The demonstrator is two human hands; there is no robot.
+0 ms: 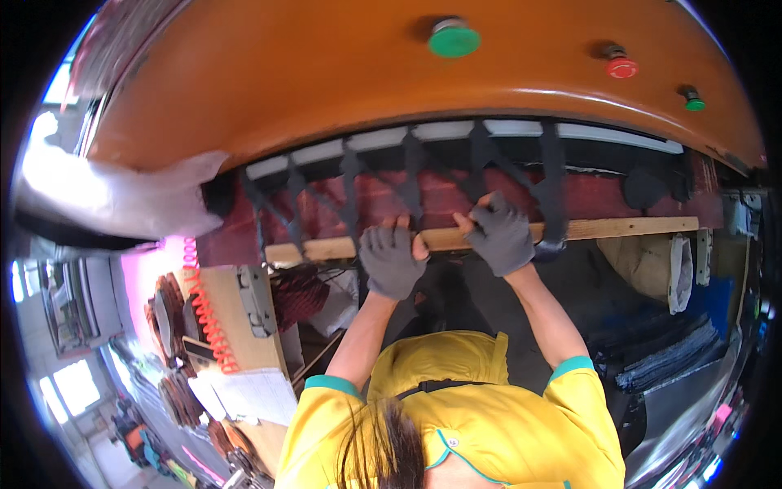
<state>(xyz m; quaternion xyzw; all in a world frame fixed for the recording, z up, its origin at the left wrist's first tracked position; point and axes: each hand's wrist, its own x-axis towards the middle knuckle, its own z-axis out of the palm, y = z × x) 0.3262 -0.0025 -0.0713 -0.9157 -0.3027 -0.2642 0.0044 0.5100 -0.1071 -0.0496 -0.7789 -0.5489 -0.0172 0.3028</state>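
Both my hands wear grey fingerless gloves and lie side by side at a long wooden bar (607,230). My left hand (393,259) curls over the bar, its thumb on the right side. A little farther right, my right hand (499,234) is bent round the bar too, with the thumb pointing left. Dark lattice-like black strips (413,167) run from a white slatted strip (318,153) over a dark red surface (444,196) down to the bar. The gloves hide whether my fingers also pinch any of the black strips.
Above is an orange machine housing (309,73) with a green button (454,41), a red button (621,67) and a smaller green button (694,104). At left hang a red coiled hose (208,318) and papers (252,395). Folded dark sheets (672,354) lie at right.
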